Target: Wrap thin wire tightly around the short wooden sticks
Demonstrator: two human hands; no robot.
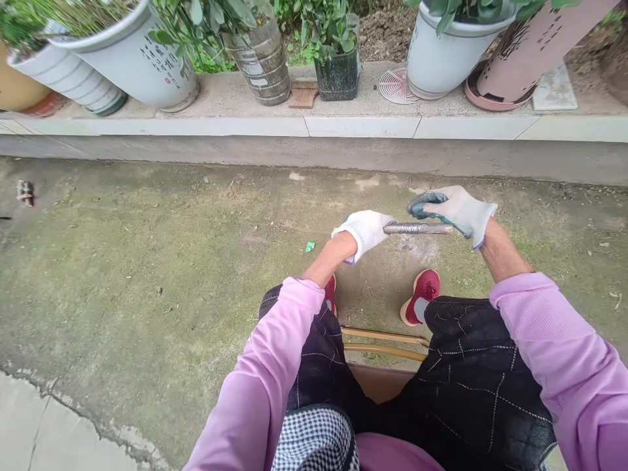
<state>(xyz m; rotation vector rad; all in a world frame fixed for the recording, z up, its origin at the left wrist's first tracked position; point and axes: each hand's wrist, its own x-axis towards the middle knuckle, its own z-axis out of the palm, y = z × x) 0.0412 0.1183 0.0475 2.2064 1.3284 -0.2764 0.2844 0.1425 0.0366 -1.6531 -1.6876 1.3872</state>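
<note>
My left hand (pixel 366 234), in a white knitted glove, is closed around one end of a short metal rod (pixel 434 229). Silvery wire (pixel 409 228) is wound in tight turns about the rod, close to that hand. The rod lies nearly level, its other end reaching under my right hand (pixel 454 209). That hand wears a pale glove with dark grey-blue coated fingers. Its fingers are drawn together just above the rod, apart from the wire coil; anything pinched in them is too small to make out.
Potted plants, among them a white pot (pixel 436 55) and a pink pot (pixel 524 59), line a low tiled ledge (pixel 363 127) ahead. Below me are red shoes (pixel 426 291) and a wooden-framed seat (pixel 385 343). A green scrap (pixel 310 246) lies on the mossy concrete.
</note>
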